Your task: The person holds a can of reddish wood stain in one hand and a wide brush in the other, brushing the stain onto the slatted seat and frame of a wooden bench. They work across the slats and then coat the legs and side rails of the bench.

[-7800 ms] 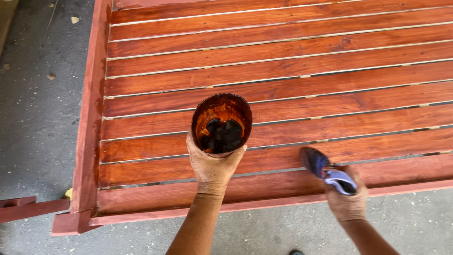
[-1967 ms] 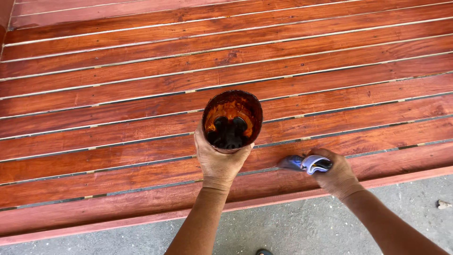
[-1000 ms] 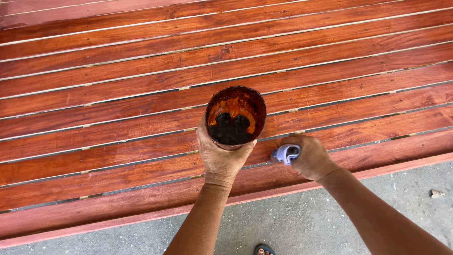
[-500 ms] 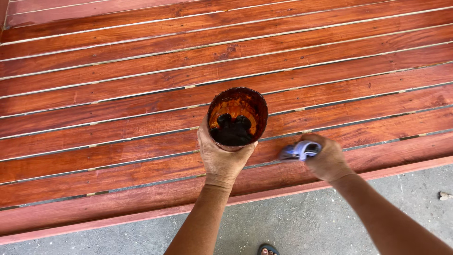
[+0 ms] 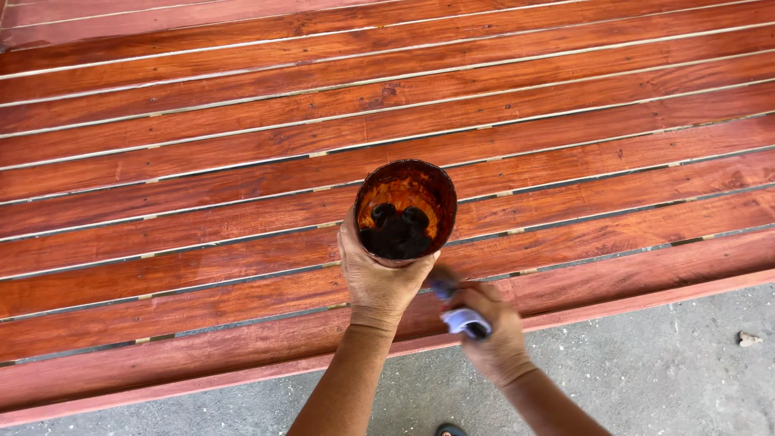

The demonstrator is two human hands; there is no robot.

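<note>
Left hand [image 5: 378,278] has its fingers wrapped round a stained cup [image 5: 405,211], held upright over the red-brown slats [image 5: 242,202], dark liquid pooled at its bottom. Just beside it, right hand [image 5: 492,339] is clenched on a blue-white cloth [image 5: 462,320], pressed to the near plank by the concrete floor [image 5: 662,363].

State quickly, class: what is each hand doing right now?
Left hand: closed around a stained cup of dark liquid.
Right hand: closed on a blue-handled brush, its tip against the red-brown slats.
</note>
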